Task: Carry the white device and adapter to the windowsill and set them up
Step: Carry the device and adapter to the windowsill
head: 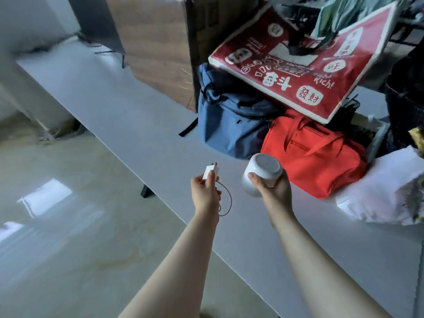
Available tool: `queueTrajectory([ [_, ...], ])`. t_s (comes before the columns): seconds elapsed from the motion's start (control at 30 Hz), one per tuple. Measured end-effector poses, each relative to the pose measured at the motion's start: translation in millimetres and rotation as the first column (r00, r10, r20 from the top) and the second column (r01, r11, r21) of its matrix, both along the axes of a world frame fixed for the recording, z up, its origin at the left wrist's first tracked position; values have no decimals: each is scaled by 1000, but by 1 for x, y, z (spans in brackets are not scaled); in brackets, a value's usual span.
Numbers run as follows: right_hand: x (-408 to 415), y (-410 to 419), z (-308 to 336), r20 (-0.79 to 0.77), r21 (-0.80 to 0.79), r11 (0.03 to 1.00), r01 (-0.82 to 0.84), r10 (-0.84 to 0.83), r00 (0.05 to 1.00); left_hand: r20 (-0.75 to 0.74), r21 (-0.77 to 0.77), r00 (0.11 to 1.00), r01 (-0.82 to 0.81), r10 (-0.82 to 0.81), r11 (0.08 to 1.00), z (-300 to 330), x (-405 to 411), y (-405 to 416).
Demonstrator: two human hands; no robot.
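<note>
My right hand (273, 191) grips a round white device (261, 174), tilted so its flat grey end faces up toward me. My left hand (205, 191) holds a small white adapter (210, 172) between thumb and fingers, its prongs pointing away. A thin white cable (226, 203) loops down from that hand. Both hands hover over the near edge of a long pale grey surface (128, 115).
A blue bag (229, 125) and a red bag (314, 157) lie on the surface just beyond the hands, under a red printed tote (305, 65). White paper wrapping (385, 191) sits at right. A wooden panel (158, 47) leans behind. Glossy floor (68, 226) lies to the left.
</note>
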State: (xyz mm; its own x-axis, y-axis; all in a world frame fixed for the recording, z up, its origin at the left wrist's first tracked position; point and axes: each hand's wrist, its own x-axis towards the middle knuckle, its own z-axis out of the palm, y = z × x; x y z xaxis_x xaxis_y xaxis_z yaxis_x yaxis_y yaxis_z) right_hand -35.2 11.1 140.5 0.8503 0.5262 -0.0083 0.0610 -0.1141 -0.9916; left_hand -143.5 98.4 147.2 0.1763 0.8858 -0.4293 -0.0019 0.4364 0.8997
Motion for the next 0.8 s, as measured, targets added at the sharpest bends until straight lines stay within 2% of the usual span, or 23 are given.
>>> queueTrajectory([
  [0.3,-82,141,36,14,12,958,-285,285,958,15,52,953,-303,303,951,36,-108,114],
  [0.63,-188,290,23,-4,-27,918,-396,396,918,-14,24,895,-445,445,895,10,-225,238],
  [0.8,-234,366,32,15,-57,899,-434,436,900,-13,39,877,-480,480,877,25,-281,304],
])
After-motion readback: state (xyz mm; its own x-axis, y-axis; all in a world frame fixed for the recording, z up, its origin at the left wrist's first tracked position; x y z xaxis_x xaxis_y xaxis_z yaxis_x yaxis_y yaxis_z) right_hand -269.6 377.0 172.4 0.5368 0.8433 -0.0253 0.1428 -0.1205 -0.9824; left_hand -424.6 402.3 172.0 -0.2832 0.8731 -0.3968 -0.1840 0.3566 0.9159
